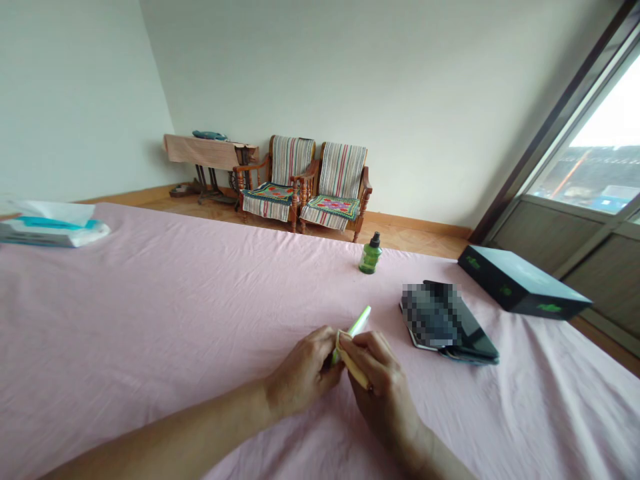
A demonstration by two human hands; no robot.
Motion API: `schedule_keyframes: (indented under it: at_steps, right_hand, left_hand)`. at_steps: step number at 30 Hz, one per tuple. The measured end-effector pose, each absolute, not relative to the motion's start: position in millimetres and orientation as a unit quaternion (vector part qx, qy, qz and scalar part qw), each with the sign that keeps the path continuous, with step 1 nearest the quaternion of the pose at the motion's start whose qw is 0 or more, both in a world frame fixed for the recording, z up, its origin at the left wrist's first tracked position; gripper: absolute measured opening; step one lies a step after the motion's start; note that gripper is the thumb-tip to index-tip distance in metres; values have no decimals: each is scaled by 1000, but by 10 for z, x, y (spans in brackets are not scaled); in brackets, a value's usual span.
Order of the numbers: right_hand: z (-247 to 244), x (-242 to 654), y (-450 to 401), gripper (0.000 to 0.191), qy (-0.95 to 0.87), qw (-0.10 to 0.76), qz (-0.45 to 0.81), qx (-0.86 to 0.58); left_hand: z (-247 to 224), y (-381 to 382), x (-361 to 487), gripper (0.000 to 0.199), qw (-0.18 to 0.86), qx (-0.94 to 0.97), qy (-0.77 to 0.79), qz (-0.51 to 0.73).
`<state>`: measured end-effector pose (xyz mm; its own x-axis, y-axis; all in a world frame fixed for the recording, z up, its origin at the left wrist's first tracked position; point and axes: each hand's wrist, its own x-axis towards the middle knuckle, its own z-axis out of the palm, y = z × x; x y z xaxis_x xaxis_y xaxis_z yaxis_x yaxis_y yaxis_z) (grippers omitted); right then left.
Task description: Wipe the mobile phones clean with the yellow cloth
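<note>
Just above the pink cloth, my two hands meet near the middle of the view. My left hand (307, 367) is closed around the lower part of a thin flat green-and-white item (361, 321), seen nearly edge-on and tilted up to the right. What kind of item it is, I cannot make out; its lower part is hidden by fingers. My right hand (383, 383) pinches a folded pale yellow cloth (355, 373) against that item. Beyond them, apart from both hands, a green spray bottle (370, 257) with a black top stands upright.
A pink cloth (175, 300) with wrinkles covers the table. Right of my hands lie a dark tablet-like device (470, 327), partly blurred out, and a black box (520, 280). A tissue pack (75, 235) lies far left. Two wooden chairs (333, 173) stand by the wall.
</note>
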<state>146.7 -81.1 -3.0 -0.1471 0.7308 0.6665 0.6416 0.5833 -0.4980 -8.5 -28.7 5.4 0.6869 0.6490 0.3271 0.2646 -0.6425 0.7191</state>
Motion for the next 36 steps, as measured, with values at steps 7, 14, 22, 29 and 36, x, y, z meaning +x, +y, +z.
schedule_keyframes:
  at_steps: [7,14,22,29,36]
  right_hand:
    - [27,1400,-844,38,-785,460,65,-409]
    - [87,1568,-814,37,-776,488,82,-391]
    - [14,1943,-602,32,-617,545,45,-566]
    - [-47,1842,-483,27,-603,514,145,-593]
    - [-135,1887,-442,25,-632,444,124,-623]
  left_hand:
    - [90,-285,-78,8,356,851,261,283]
    - [167,-234,-140,19,321,861,277,282]
    - [135,-113,-233,30,248,885,273,286]
    - [116,-118,-212,18,253,886,274,273]
    - [80,-100,-222,15,259,883,279,274]
